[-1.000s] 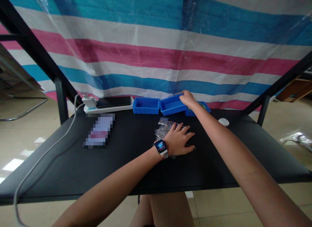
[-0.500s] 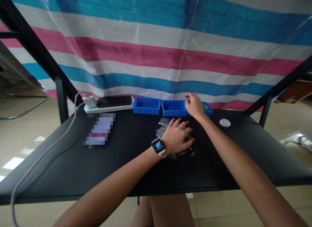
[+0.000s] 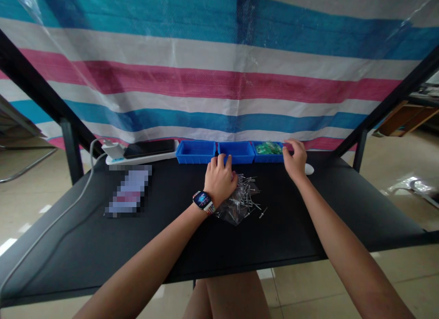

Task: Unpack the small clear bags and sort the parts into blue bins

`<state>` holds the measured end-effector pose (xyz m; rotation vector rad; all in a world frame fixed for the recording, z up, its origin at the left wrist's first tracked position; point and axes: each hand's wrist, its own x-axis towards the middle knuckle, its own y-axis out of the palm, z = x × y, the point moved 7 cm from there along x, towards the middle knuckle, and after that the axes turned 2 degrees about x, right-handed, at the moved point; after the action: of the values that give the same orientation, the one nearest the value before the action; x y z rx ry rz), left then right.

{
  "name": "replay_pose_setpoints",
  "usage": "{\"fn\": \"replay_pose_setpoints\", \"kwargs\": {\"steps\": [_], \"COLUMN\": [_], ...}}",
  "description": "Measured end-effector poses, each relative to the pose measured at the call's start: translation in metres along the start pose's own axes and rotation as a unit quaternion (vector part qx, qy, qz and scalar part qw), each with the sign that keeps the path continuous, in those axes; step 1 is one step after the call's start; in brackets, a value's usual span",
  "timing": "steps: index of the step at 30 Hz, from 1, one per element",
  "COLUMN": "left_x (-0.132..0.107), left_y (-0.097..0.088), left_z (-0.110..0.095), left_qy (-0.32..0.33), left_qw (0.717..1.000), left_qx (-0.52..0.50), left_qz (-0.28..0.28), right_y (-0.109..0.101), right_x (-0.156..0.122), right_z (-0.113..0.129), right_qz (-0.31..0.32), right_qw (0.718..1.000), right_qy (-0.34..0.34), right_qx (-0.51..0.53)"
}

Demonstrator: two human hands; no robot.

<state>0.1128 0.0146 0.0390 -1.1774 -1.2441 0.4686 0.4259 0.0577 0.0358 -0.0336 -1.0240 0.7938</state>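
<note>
Metal pins (image 3: 244, 193) heaped on plastic bags (image 3: 234, 216), middle of table (image 3: 360, 214). Left hand (image 3: 220, 178) at heap's 10 o'clock, fingers slightly apart. Right hand (image 3: 295, 159) at heap's 2 o'clock, by right end of blue bin (image 3: 269, 159) with green pieces (image 3: 268, 148); can't tell if fingers clamp it.

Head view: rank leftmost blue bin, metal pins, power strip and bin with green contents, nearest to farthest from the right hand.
1. Bin with green contents: left of the right hand
2. Metal pins: lower left
3. Leftmost blue bin: farther left
4. Power strip: far left
</note>
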Motion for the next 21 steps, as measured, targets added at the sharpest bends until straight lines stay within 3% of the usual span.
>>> {"fn": "replay_pose_setpoints", "kwargs": {"steps": [5, 7, 15, 21], "left_x": [0.002, 0.002, -0.002, -0.004], "left_y": [0.001, 0.001, 0.001, 0.003], "left_z": [0.001, 0.0, -0.003, -0.003], "left_qy": [0.012, 0.017, 0.012, 0.01], "left_qw": [1.0, 1.0, 1.0, 1.0], "left_qx": [-0.005, -0.002, 0.019, 0.017], "left_qz": [0.002, 0.002, -0.001, -0.009], "right_y": [0.011, 0.012, 0.018, 0.021], "right_x": [-0.006, -0.009, -0.008, 0.0], "right_z": [-0.055, -0.064, -0.059, -0.051], "right_qz": [0.016, 0.021, 0.102, 0.119], "right_qw": [0.972, 0.96, 0.945, 0.94], "right_qy": [0.226, 0.268, 0.287, 0.291], "right_qx": [0.065, 0.073, 0.115, 0.136]}}
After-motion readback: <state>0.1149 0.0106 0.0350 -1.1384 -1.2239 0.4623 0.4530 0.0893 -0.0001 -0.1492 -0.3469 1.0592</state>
